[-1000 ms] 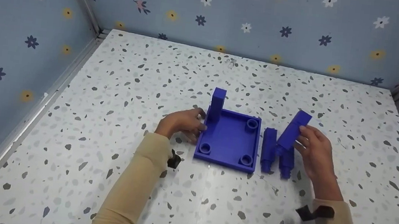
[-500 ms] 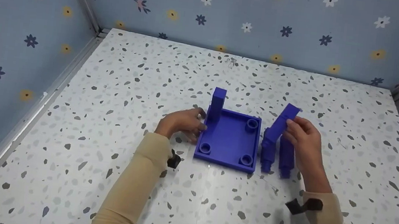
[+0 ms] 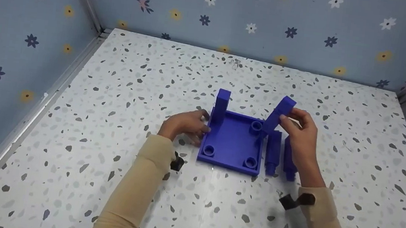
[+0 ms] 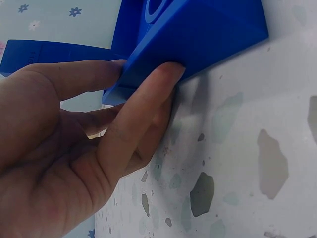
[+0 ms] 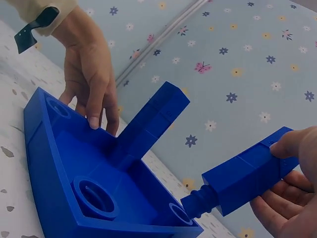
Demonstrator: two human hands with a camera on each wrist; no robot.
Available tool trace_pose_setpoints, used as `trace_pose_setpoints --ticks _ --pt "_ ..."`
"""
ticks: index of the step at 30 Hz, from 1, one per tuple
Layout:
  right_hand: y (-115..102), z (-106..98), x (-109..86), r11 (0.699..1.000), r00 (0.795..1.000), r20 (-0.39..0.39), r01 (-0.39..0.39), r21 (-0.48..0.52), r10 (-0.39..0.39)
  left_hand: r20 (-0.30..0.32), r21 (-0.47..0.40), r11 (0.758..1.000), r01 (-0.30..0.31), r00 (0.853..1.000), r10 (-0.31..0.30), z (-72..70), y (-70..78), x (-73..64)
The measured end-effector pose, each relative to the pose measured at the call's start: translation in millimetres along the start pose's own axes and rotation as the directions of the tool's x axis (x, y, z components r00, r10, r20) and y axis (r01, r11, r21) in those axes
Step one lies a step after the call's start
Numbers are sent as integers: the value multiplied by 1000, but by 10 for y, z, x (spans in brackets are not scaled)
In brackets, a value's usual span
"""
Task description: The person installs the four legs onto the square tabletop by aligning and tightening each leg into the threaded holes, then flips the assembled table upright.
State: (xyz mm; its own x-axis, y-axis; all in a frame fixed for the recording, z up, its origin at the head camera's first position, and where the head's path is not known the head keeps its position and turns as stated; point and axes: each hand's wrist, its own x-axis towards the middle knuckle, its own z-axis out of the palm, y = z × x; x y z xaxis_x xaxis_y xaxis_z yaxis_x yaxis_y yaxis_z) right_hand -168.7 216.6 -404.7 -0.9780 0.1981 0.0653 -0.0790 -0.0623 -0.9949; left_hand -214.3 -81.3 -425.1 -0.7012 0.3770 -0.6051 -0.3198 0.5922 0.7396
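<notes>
A blue square toy tabletop with a raised rim lies upside down, showing round corner sockets. One table leg stands upright in its far left corner. My left hand holds the left edge, one fingertip over the rim and other fingers against the outer wall. In my right hand, a second table leg is pinched between thumb and fingers. It tilts, with its threaded end down beside the far right socket; in the right wrist view the thread overlaps that socket's edge.
Two more table legs, one nearer the tabletop and one beside my right wrist, lie on the speckled white table. Flowered blue panels close off the back and sides.
My right hand has carried the leg left and away from me, from above the lying legs to the tabletop's far right corner. The left hand and tabletop have stayed put.
</notes>
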Motion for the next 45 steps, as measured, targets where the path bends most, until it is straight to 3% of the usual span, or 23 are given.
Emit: trace_pose_setpoints --ticks 5,12,37,45 --pt "28 60 21 997 998 8 62 -50 -61 0 -4 1000 2 1000 -2 -5 -4 -2" --pt "75 104 48 994 995 28 99 -40 -98 1 -19 1000 4 1000 -4 -7 -3 -7" --pt "169 212 76 977 986 143 107 -183 -81 9 -55 998 9 1000 -9 -2 -15 -4" --pt "203 230 89 958 986 118 147 -246 -121 1 -26 999 -18 1000 18 -14 -14 7"
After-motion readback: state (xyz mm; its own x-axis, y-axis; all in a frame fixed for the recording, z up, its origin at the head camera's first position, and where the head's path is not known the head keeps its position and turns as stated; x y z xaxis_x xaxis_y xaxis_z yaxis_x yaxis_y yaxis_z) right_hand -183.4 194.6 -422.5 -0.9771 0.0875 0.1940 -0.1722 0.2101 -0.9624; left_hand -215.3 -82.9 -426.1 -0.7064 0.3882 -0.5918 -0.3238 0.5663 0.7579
